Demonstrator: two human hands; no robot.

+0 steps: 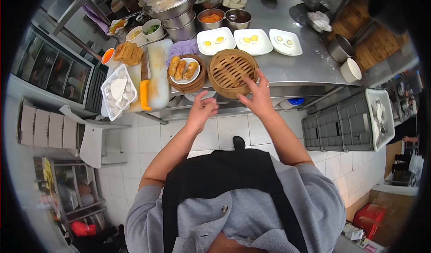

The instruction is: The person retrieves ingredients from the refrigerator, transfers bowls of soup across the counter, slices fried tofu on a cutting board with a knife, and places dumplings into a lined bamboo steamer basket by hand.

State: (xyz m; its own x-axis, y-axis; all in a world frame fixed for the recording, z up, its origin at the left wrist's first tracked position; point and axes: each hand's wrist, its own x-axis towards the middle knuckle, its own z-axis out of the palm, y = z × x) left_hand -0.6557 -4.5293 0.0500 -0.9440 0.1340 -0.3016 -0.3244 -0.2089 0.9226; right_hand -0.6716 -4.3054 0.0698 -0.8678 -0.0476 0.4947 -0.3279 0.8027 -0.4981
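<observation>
My right hand (pixel 259 93) touches the near right edge of a round bamboo steamer (pixel 232 72) with a slatted top, its fingers spread. My left hand (pixel 202 110) is in the air in front of the counter's edge, fingers apart and nothing in them. Left of that steamer, another bamboo steamer (pixel 202 78) holds a white plate (pixel 190 80) with three browned rolls (pixel 180 69). Behind them stand three white dishes (pixel 286 48), each with yellow or pale round pieces. A knife with an orange handle (pixel 143 95) lies on a white cutting board (pixel 158 68).
A purple cloth (pixel 183 49) lies behind the rolls. Metal bowls (pixel 210 17) crowd the back of the steel counter (pixel 310 68). At left are a foam tray (pixel 119 92) and a white chair (pixel 92 143). Grey crates (pixel 336 125) stand at right, with part of another person beyond.
</observation>
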